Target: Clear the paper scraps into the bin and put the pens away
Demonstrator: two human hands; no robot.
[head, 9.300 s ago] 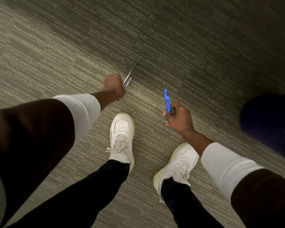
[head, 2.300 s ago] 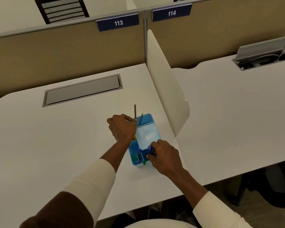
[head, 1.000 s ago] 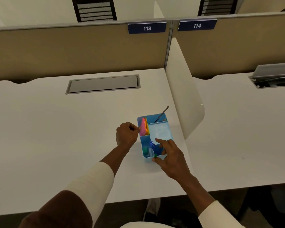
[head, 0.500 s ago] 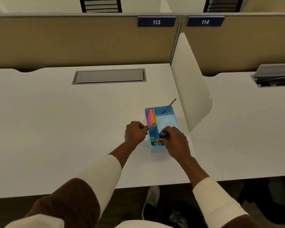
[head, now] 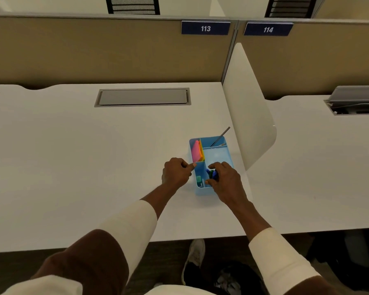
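A light blue desk organiser (head: 222,154) stands on the white desk (head: 83,158) next to the side divider. Pink and orange sticky notes (head: 196,150) stand in its back left slot, and a grey pen (head: 220,137) leans out of the back compartment. My right hand (head: 226,179) is over the front right compartment, fingers closed around blue and green pens (head: 211,173). My left hand (head: 176,172) is fisted against the organiser's left wall, thumb touching it. A small green item (head: 199,180) sits in the front left slot.
A curved white divider (head: 247,116) rises just right of the organiser. A closed grey cable hatch (head: 143,97) lies at the desk's back, an open one (head: 356,101) on the neighbouring desk. Beige partitions carry labels 113 and 114. A dark bin (head: 228,279) sits under the desk.
I came from the carpet with pens in both hands to the desk. The grey pen now stands in the organiser. My right hand keeps working the blue and green pens into the front compartment.
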